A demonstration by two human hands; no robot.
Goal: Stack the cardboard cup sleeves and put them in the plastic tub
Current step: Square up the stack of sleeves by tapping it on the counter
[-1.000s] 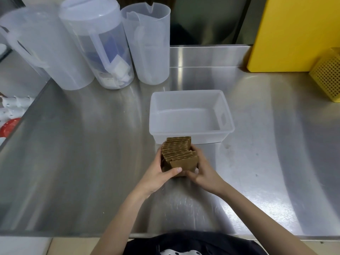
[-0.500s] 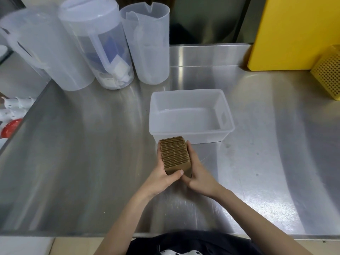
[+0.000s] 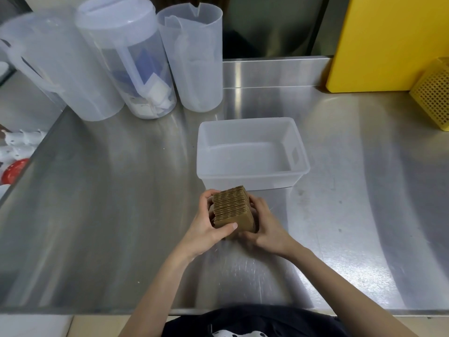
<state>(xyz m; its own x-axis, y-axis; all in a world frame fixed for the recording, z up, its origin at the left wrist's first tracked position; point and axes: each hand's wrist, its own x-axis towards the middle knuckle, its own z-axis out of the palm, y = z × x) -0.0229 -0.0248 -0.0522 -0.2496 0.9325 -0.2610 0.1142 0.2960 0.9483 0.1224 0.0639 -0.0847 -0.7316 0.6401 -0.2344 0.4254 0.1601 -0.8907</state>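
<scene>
Sleeve stack (image 3: 232, 208) lengthwise toward tub (image 3: 252, 175)

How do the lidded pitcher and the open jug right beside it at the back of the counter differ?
The lidded pitcher is closed with a white lid; the open jug has a bare rim with a pour spout. The lidded pitcher holds blue and white items and looks wider; the open jug's contents are too faint to tell. Both are translucent plastic, standing upright on the steel counter.
</scene>
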